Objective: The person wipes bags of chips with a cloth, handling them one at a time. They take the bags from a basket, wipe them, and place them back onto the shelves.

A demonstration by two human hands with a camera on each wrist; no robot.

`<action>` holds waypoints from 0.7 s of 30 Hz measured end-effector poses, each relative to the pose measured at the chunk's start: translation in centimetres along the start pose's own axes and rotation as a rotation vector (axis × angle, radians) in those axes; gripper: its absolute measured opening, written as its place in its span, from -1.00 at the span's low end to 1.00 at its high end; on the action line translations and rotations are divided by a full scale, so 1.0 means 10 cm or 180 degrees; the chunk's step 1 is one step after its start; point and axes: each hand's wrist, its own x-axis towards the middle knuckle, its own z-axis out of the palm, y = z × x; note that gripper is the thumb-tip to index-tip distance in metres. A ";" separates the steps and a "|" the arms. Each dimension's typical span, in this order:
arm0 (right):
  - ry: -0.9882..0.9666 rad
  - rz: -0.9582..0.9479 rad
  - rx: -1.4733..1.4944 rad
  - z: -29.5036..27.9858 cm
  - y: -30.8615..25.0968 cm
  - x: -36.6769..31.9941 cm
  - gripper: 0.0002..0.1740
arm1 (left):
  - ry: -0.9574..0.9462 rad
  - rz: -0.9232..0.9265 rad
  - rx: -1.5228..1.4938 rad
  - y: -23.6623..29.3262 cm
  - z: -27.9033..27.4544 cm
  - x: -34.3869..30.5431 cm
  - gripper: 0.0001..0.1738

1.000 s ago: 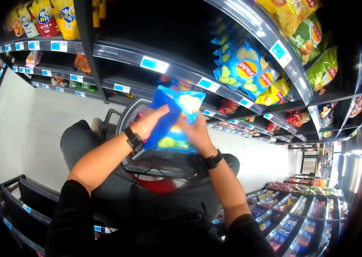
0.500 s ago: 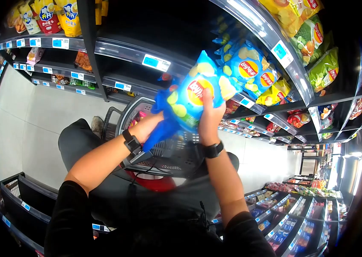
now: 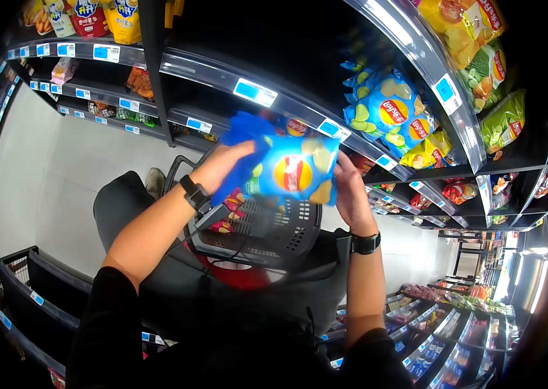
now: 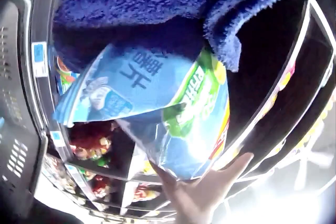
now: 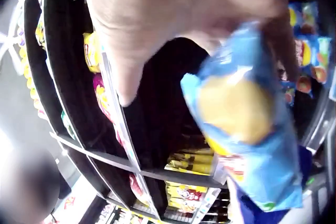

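A blue Lay's chip bag (image 3: pixel 296 170) lies sideways between the two hands, above a grey basket (image 3: pixel 290 249). My left hand (image 3: pixel 221 167) grips a fluffy dark blue towel (image 3: pixel 243 129) against the bag's left end; the towel also fills the top of the left wrist view, where the bag (image 4: pixel 147 85) shows beneath it. At the bag's right end, my right hand (image 3: pixel 355 202) touches the edge with its fingers. In the right wrist view the thumb (image 5: pixel 127 85) stands apart from the bag, which partly hides the other fingers.
Pink-red snack packets (image 3: pixel 227 217) are in the basket, which sits by the person's legs. A shelf edge (image 3: pixel 216 76) with price labels runs just beyond the hands. More blue Lay's bags (image 3: pixel 387 107) stand on the shelf to the right.
The bag has turned from tilted upright to lying sideways, and lower. My right hand has moved from across its front to its right end. The left hand keeps the towel against it.
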 end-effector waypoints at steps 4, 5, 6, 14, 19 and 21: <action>0.0471 0.0671 -0.0901 0.24 0.18 0.05 -0.43 | 0.0107 -0.0079 0.0077 -0.12 0.00 0.05 -0.56; 0.0573 0.0610 -0.0926 0.26 0.24 0.07 -0.51 | 0.0154 -0.0091 0.0090 -0.11 0.00 0.04 -0.56; 0.0630 0.0621 -0.0879 0.26 0.23 0.07 -0.54 | 0.0093 -0.0116 0.0062 -0.11 -0.02 0.04 -0.53; 0.1177 0.0387 -0.0233 0.14 0.23 0.07 -0.59 | -0.0434 -0.0162 -0.0031 -0.34 -0.09 0.08 -0.48; 0.0683 0.0450 -0.0791 0.23 0.23 -0.02 -0.63 | -0.0267 -0.0214 0.0079 -0.13 -0.10 0.06 -0.53; 0.0930 0.0357 -0.0542 0.31 0.21 -0.02 -0.63 | -0.0130 -0.0201 0.0007 -0.16 -0.08 0.07 -0.55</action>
